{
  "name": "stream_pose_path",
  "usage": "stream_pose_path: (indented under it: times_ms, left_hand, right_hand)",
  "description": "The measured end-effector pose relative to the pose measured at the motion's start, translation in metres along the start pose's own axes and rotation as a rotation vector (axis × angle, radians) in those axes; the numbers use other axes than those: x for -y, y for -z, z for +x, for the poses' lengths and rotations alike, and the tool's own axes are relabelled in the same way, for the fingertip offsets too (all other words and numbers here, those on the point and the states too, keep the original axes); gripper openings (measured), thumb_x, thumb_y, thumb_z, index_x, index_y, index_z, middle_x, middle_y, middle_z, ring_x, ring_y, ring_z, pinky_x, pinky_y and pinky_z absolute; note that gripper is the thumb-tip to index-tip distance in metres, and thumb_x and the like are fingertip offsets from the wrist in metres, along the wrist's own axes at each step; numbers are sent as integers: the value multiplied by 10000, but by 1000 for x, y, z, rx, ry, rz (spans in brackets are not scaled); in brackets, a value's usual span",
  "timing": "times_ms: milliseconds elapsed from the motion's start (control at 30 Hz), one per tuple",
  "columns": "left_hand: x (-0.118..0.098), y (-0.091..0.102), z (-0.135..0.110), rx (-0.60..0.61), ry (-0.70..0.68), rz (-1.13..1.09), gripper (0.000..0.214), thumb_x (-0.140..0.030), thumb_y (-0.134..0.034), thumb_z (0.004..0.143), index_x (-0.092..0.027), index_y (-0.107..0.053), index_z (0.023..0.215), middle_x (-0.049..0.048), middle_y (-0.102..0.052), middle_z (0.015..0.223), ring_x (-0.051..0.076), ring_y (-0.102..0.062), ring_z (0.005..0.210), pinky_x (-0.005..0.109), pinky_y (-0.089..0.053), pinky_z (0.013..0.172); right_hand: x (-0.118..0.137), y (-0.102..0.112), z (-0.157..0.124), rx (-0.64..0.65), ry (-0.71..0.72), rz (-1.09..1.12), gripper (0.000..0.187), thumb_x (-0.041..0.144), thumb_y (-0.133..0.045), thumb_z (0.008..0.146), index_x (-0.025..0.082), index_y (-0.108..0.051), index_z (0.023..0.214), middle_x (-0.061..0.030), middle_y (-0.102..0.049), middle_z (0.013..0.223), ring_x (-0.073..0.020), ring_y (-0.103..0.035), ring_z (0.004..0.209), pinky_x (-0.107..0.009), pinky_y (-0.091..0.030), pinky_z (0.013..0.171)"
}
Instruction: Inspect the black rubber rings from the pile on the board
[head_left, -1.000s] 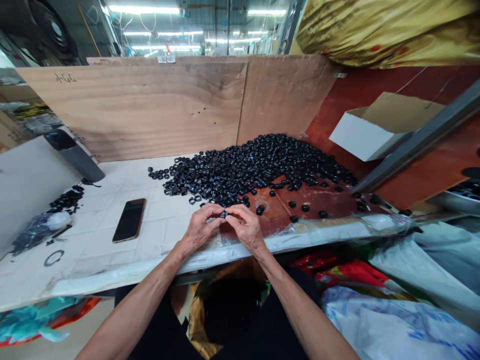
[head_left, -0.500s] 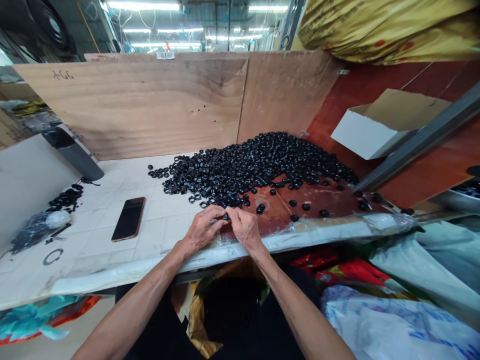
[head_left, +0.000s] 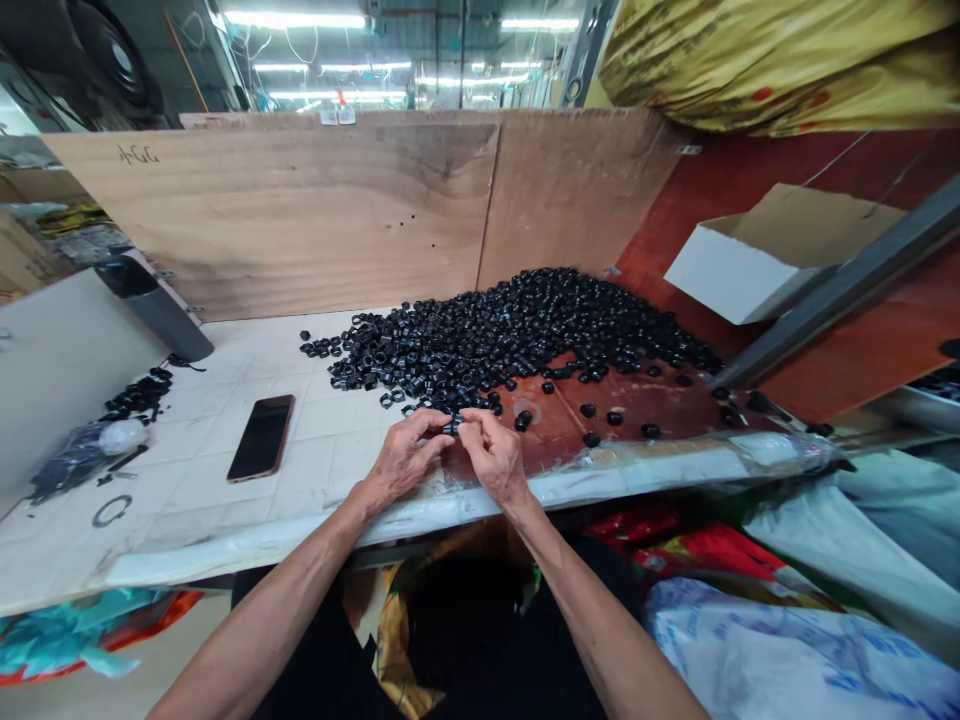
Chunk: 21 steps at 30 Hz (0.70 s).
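Observation:
At the front edge of the bench, my left hand [head_left: 409, 450] and my right hand [head_left: 493, 455] meet with their fingertips close together. Between them is a small black plastic nut-like piece [head_left: 452, 426], pinched by both hands and partly covered by the fingers. Just beyond my fingers spreads a large heap of black nuts and caps [head_left: 525, 320], highest toward the back right. A few hexagonal rings [head_left: 391, 398] lie loose at its near left edge. To the right of my right hand, a black cap [head_left: 523, 420] rests on the reddish-brown board.
A phone [head_left: 261, 438] lies on the white bench surface at the left. Near it are a flat ring [head_left: 112, 511] and a grey cylinder [head_left: 156, 308]. A plywood wall [head_left: 300, 220] closes the back. A white box [head_left: 739, 270] hangs at right; an open sack [head_left: 397, 640] sits below.
My hands stay at the same place. The fingers of my right hand have shifted slightly, so more of the black piece shows. The whole view has moved a little.

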<state>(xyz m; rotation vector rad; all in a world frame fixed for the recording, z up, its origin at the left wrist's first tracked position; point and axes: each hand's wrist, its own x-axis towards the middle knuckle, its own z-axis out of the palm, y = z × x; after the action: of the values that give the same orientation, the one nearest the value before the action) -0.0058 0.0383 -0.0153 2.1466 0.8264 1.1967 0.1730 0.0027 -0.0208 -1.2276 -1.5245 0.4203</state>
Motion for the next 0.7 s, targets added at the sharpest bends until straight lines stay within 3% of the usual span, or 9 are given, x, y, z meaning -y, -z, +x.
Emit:
stream_pose_path:
  times_ms: [100, 267, 367, 467, 533, 633, 700]
  left_hand:
    - [1, 0, 0, -5, 26, -4, 209, -282, -667, 948, -197, -681, 1139, 60, -703, 1062, 170, -677, 919, 317, -566, 862]
    - [-2, 0, 1, 19, 77, -27, 198, -294, -663, 944, -198, -687, 1115, 55, -707, 1054, 177, -676, 932, 316, -549, 879]
    - [-11, 2, 0, 65, 144, -47, 189, -306, -647, 944, -207, -696, 1097, 48, -715, 1064, 189, -672, 970, 320, -532, 915]
    - [-18, 5, -3, 32, 238, -82, 210, -338, -611, 951, -207, -696, 1091, 43, -718, 1031, 200, -662, 981, 316, -528, 911]
    - [-17, 6, -6, 37, 265, -104, 218, -353, -611, 942, -198, -698, 1069, 42, -720, 995, 196, -662, 936, 300, -532, 871]
    - [-14, 5, -14, 70, 144, -28, 220, -369, -599, 944, -203, -702, 1044, 59, -721, 973, 196, -650, 892, 294, -519, 843]
    - [-17, 1, -23, 78, 29, -8, 241, -391, -589, 949, -207, -702, 1056, 85, -724, 1003, 211, -650, 922, 305, -510, 865]
  right_hand:
    - [3, 2, -1, 35, -1, 27, 406, 393, -535, 982, 186, -642, 649, 4, -611, 573, -122, -550, 540, -234, -437, 596]
    - [2, 3, 1, 39, -11, 128, 202, 365, -628, 908, 183, -716, 919, -15, -699, 743, -143, -614, 612, -240, -495, 608]
    - [3, 3, 1, 39, -17, 125, 195, 357, -605, 921, 193, -693, 864, -11, -680, 703, -148, -620, 601, -243, -504, 605]
    - [1, 1, -3, 83, 49, 169, 229, 380, -569, 943, 196, -692, 999, -20, -681, 750, -161, -645, 622, -246, -519, 600]
    - [-5, -5, -6, 106, 38, 194, 284, 429, -530, 974, 196, -688, 947, -17, -663, 709, -162, -646, 585, -247, -524, 585]
    - [-17, -16, -14, 125, -49, 220, 449, 611, -513, 953, 197, -664, 866, -1, -627, 615, -153, -580, 461, -238, -464, 458]
    - [-22, -20, -26, 70, -113, 184, 575, 708, -469, 937, 214, -593, 672, 11, -550, 502, -156, -556, 443, -239, -462, 470]
